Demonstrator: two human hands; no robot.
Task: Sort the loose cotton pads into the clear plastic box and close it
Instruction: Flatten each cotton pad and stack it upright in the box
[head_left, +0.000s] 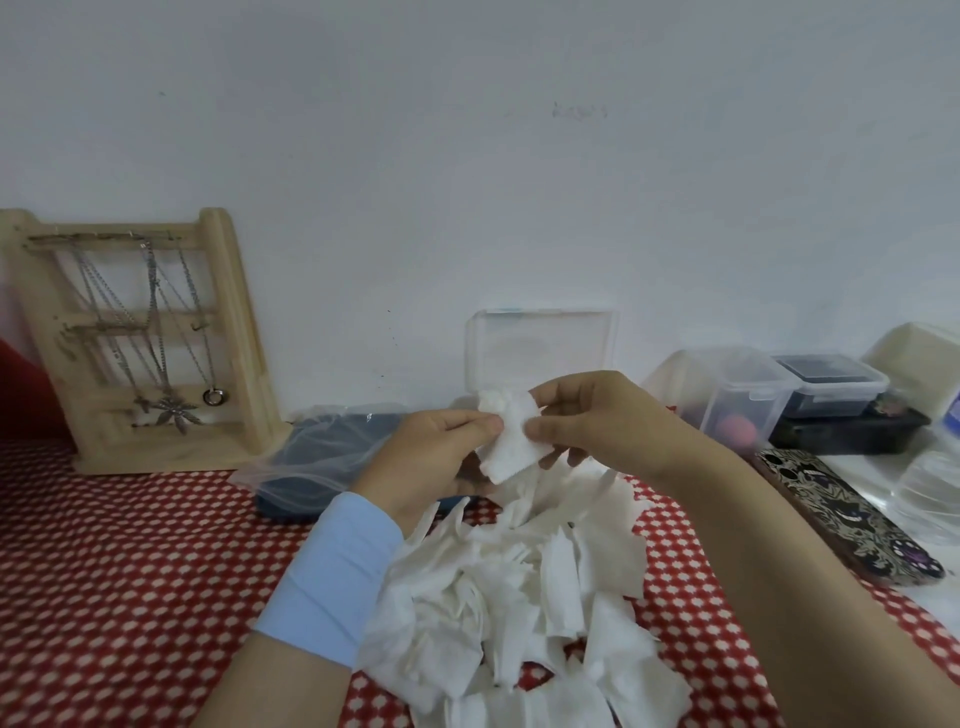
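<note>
A small stack of white cotton pads (511, 439) is held up in front of me, above the table. My left hand (436, 457) pinches its left edge and my right hand (597, 415) pinches its right edge. Below my hands a big heap of loose cotton pads (524, 603) lies on the red dotted cloth. Behind my hands the clear plastic box (543, 345) stands against the wall with its lid raised upright; its lower part is hidden by my hands.
A wooden jewellery stand (140, 343) with chains is at the back left. A dark flat case under a clear bag (322, 457) lies left of my hands. Lidded plastic containers (737, 389) and a patterned phone (847, 514) occupy the right.
</note>
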